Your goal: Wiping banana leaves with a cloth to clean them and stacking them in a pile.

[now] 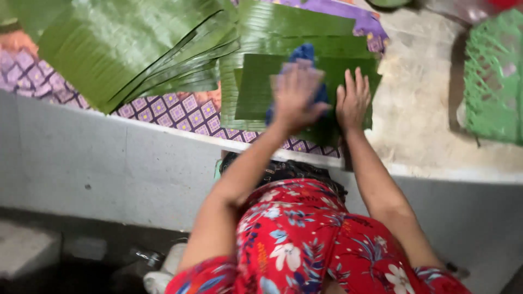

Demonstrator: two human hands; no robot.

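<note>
A rectangular piece of green banana leaf [256, 87] lies on top of a stack of leaf pieces on the raised platform. My left hand [295, 93] presses a blue cloth [303, 53] down on the leaf; the hand is blurred. My right hand [353, 99] lies flat, fingers spread, on the leaf's right end, beside the left hand. The cloth shows above and below my left hand.
A large pile of long banana leaves [125, 49] lies at the left on a purple patterned mat [180, 111]. A green plastic basket [493, 76] stands at the right on bare concrete [419, 103]. The grey platform wall [109, 163] drops toward me.
</note>
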